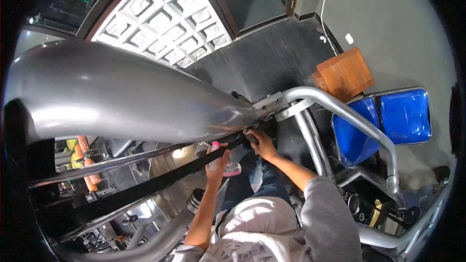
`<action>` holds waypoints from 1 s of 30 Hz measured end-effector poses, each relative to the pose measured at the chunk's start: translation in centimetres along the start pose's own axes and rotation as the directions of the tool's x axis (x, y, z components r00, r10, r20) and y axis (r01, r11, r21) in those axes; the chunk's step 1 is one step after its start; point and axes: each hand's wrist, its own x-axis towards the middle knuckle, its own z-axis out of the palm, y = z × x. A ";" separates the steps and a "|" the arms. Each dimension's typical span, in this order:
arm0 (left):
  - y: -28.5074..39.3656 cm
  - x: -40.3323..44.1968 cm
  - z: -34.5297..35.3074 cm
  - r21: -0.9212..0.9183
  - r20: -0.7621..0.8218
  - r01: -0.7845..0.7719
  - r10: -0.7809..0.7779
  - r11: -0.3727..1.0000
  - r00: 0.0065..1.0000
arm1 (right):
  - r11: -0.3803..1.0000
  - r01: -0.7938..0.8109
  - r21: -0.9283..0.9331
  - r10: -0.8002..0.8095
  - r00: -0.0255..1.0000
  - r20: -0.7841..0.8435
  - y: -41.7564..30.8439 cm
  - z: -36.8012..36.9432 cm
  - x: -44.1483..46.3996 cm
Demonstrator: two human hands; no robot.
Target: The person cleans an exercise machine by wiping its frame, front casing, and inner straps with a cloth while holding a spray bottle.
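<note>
My left hand point(217, 167) is wrapped around a clear spray bottle point(233, 169) with a pink top and pink liquid at its bottom. It is beside a long black bar point(160, 182) of a gym machine. My right hand point(263, 146) is at the bar's far end, fingers curled over something dark against the machine. What that dark thing is I cannot make out. Just above both hands runs a thick grey machine tube point(131, 94), which joins a bent silver frame point(340, 109).
Two blue chairs point(405, 116) stand at the right, with a wooden box point(347, 73) behind them. A white lattice panel point(167, 24) and a doorway are beyond the machine. Silver frame tubes point(383, 237) pass low at my right. Orange rollers point(90, 165) show at the left.
</note>
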 end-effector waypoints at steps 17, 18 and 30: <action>-1.9 0.3 -1.7 -0.039 0.075 0.042 -0.039 0.998 0.996 | 0.989 -0.129 0.068 0.125 0.990 0.063 0.0 -2.0 1.3; -1.7 0.2 -1.7 -0.075 0.081 0.024 -0.018 0.997 0.997 | 0.989 -0.132 0.067 0.128 0.990 0.062 0.3 -2.0 1.1; -0.9 0.4 -0.9 0.043 0.017 0.029 -0.030 0.999 0.999 | 0.848 -0.523 0.090 0.530 0.826 -0.193 8.7 1.9 1.2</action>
